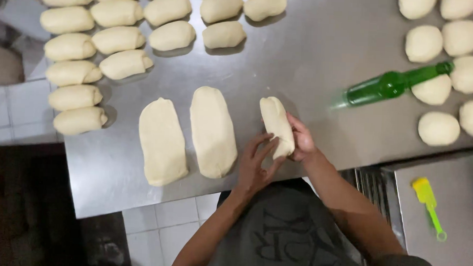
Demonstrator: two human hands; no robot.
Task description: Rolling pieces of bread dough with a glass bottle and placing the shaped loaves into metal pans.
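A pale rolled piece of dough point(276, 121) lies near the front edge of the steel table point(309, 56). My right hand point(301, 139) cups its right side and near end. My left hand point(255, 166) presses flat fingers against its near left end. Two flattened oval dough sheets point(162, 141) point(212, 131) lie side by side just left of my hands.
Several rolled dough logs point(118, 40) sit in rows at the back left. Round dough balls point(439, 128) fill the right side, with a green glass bottle point(390, 85) lying among them. A yellow-green brush point(429, 204) rests on a lower steel surface at the right. White floor tiles show below.
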